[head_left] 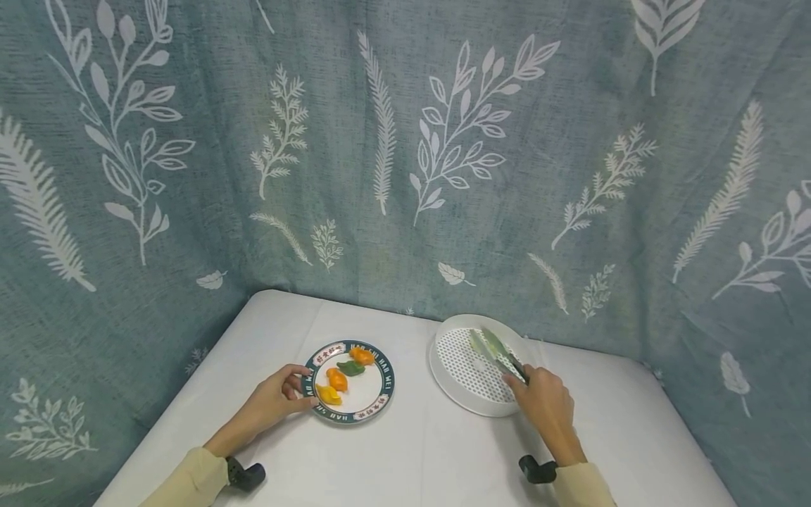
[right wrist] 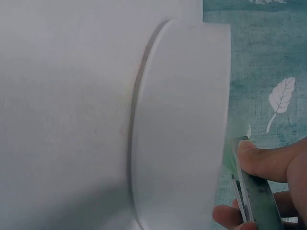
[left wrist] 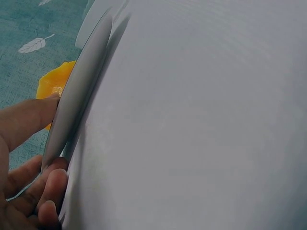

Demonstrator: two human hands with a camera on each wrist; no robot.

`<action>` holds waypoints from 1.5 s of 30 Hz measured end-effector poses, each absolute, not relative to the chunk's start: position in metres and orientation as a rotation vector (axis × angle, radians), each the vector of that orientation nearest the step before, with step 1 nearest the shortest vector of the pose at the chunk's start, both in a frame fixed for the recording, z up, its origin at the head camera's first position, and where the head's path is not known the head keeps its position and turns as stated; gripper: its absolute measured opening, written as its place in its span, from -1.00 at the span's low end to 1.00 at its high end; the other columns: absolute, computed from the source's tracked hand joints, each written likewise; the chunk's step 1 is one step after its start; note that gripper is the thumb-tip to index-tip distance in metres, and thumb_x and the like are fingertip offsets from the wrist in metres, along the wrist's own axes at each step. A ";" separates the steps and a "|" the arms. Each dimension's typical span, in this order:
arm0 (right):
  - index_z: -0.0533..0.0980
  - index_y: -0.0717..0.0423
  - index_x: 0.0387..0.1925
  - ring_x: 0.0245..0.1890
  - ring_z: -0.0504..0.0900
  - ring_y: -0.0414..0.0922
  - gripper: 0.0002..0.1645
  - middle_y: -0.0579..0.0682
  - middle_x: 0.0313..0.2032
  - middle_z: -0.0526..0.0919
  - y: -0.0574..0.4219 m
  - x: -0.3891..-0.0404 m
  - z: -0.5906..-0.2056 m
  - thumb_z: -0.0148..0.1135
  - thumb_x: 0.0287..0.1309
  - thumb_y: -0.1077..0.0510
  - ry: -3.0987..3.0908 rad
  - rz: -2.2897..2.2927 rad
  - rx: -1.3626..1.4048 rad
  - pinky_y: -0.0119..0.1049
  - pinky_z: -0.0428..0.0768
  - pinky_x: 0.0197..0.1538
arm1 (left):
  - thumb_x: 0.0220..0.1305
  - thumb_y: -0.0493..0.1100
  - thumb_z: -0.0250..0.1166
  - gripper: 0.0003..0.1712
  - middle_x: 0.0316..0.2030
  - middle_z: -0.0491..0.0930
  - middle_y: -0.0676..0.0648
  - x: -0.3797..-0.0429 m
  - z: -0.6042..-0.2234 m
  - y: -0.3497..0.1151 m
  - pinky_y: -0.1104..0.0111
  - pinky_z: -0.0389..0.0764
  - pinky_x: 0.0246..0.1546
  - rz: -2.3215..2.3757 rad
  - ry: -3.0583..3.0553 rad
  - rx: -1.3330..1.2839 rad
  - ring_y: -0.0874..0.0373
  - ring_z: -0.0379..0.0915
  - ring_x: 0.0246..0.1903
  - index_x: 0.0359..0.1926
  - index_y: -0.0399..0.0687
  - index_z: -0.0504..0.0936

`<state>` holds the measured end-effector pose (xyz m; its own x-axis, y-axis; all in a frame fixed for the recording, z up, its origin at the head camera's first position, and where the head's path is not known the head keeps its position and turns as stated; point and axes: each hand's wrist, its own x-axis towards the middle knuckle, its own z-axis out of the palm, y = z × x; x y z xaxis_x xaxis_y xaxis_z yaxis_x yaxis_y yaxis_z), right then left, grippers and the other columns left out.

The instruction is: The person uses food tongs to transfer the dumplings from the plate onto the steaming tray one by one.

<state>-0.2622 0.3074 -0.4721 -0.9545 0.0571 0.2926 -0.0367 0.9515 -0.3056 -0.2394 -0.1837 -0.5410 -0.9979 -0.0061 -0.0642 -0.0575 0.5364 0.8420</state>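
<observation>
My left hand (head_left: 279, 396) holds the near-left rim of a round plate (head_left: 389, 380) with a dark green patterned border. In the left wrist view, the thumb lies over the rim and the other fingers are at its underside. On the plate lie dumpling-shaped pieces: two orange ones (head_left: 337, 379), a green one (head_left: 350, 368) and a yellow one (head_left: 329, 395). My right hand (head_left: 546, 400) grips tongs (head_left: 497, 346) with green ends, thumb on one arm. Their tips reach over a white round steamer tray (head_left: 456, 359) with a perforated bottom, beside a small yellow-green patch (head_left: 475, 343).
Plate and tray stand apart on a white-covered table (head_left: 405, 451). A blue-green leaf-patterned curtain (head_left: 380, 141) hangs along the back and both sides. Dark wrist devices sit at both cuffs, the right one (head_left: 537, 470) above the table's near part.
</observation>
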 end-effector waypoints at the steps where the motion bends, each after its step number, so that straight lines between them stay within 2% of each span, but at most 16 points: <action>1: 0.66 0.31 -0.02 -0.56 0.43 -0.03 -0.44 0.14 -0.41 0.62 0.306 -0.261 -0.471 0.43 0.25 -0.11 -2.801 0.456 -0.009 -0.17 0.35 -0.56 | 0.02 0.02 0.64 -0.22 -0.21 0.54 0.00 -0.239 -0.541 -0.184 0.24 0.43 -0.28 1.477 2.713 -0.058 0.08 0.39 -0.27 0.25 0.01 0.54; 3: 0.63 0.33 0.09 -0.54 0.43 -0.03 -0.36 0.17 -0.36 0.65 0.302 -0.259 -0.469 0.44 0.23 -0.12 -2.801 0.471 0.002 -0.16 0.36 -0.56 | 0.02 0.02 0.65 -0.22 -0.21 0.55 0.00 -0.239 -0.540 -0.184 0.24 0.43 -0.28 1.472 2.721 -0.059 0.08 0.39 -0.28 0.25 0.00 0.54; 9: 0.62 0.37 0.12 -0.49 0.50 -0.03 -0.30 0.27 -0.22 0.71 0.284 -0.251 -0.468 0.44 0.23 -0.15 -2.777 0.482 0.054 -0.11 0.46 -0.50 | 0.02 0.02 0.65 -0.21 -0.22 0.55 0.01 -0.239 -0.539 -0.183 0.25 0.43 -0.29 1.458 2.733 -0.067 0.09 0.39 -0.28 0.26 0.00 0.53; 18: 0.67 0.29 0.07 -0.42 0.61 -0.02 -0.34 0.19 -0.26 0.72 0.251 -0.233 -0.466 0.50 0.16 -0.16 -2.743 0.518 0.154 -0.03 0.55 -0.41 | 0.02 0.01 0.64 -0.22 -0.22 0.54 0.01 -0.238 -0.539 -0.182 0.27 0.43 -0.29 1.464 2.731 -0.063 0.10 0.39 -0.28 0.25 -0.01 0.53; 22: 0.69 0.25 0.04 -0.47 0.55 -0.09 -0.37 0.10 -0.35 0.70 0.234 -0.226 -0.465 0.52 0.13 -0.15 -2.721 0.549 0.230 -0.11 0.52 -0.44 | 0.03 0.01 0.64 -0.23 -0.22 0.54 0.01 -0.238 -0.538 -0.181 0.29 0.43 -0.30 1.459 2.733 -0.074 0.10 0.39 -0.28 0.25 -0.01 0.53; 24: 0.70 0.26 0.01 -0.53 0.45 -0.15 -0.39 0.04 -0.42 0.67 0.225 -0.222 -0.466 0.54 0.12 -0.14 -2.717 0.565 0.271 -0.19 0.46 -0.48 | 0.04 0.01 0.64 -0.23 -0.22 0.54 0.01 -0.238 -0.538 -0.181 0.29 0.43 -0.30 1.456 2.733 -0.075 0.10 0.39 -0.28 0.25 0.00 0.53; 32: 0.72 0.21 -0.05 -0.59 0.35 -0.27 -0.40 -0.16 -0.53 0.55 0.190 -0.210 -0.471 0.55 0.08 -0.18 -2.736 0.571 0.392 -0.38 0.37 -0.54 | 0.03 0.01 0.64 -0.23 -0.22 0.54 0.01 -0.240 -0.541 -0.182 0.25 0.43 -0.28 1.456 2.736 -0.067 0.09 0.40 -0.28 0.25 0.02 0.54; 38: 0.74 0.13 -0.07 -0.59 0.30 -0.31 -0.44 -0.23 -0.53 0.51 0.169 -0.202 -0.481 0.55 0.06 -0.20 -2.758 0.579 0.497 -0.41 0.31 -0.54 | 0.03 0.03 0.64 -0.23 -0.22 0.54 0.01 -0.241 -0.540 -0.182 0.24 0.42 -0.28 1.475 2.719 -0.065 0.09 0.39 -0.28 0.24 0.01 0.54; 45: 0.74 0.10 -0.05 -0.58 0.31 -0.31 -0.44 -0.24 -0.53 0.50 0.149 -0.197 -0.490 0.49 0.12 -0.24 -2.792 0.635 0.551 -0.40 0.30 -0.53 | 0.01 0.03 0.65 -0.22 -0.22 0.53 0.00 -0.240 -0.541 -0.183 0.24 0.42 -0.27 1.486 2.709 -0.067 0.09 0.39 -0.28 0.24 0.01 0.54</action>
